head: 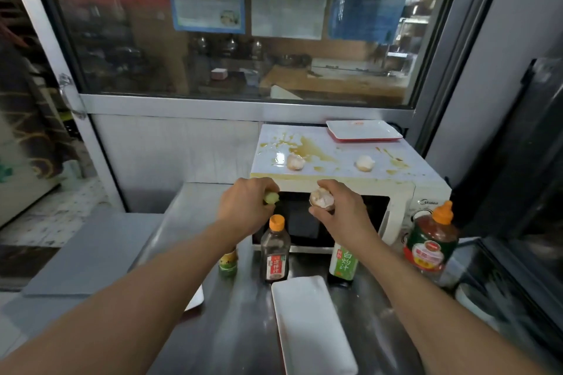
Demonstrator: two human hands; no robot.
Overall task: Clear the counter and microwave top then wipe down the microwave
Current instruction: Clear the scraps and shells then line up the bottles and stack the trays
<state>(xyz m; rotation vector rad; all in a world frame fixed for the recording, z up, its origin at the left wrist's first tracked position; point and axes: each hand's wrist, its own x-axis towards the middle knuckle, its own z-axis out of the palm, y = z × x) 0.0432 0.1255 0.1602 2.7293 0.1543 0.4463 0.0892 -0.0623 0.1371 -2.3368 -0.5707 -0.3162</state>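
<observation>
Head view, all placed against the microwave (pixel 350 192). Before its door, left hand (pixel 243 204) curled round a small pale green piece (pixel 271 198), what exactly cannot be told. Beside it, right hand (pixel 338 207) pinching a broken eggshell (pixel 321 199) between fingers and thumb. On the microwave top, two more eggshells (pixel 295 161) (pixel 364 163) lying in yellow-brown spills (pixel 307 148), with a red-rimmed tray (pixel 364 130) at the back right corner. On the steel counter (pixel 237 313) in front of the microwave: dark sauce bottle (pixel 274 250), green-label bottle (pixel 343 265), small green jar (pixel 228 262), red bottle with orange cap (pixel 431 240) to the right, white rectangular plate (pixel 310 326) nearest. Clearing only partly done, wiping not begun. Risks: squeezing the brittle shell too hard and dropping crumbs or drips onto the counter; a forearm knocking a bottle over while reaching across; smearing the spill if shells get dragged through it
</observation>
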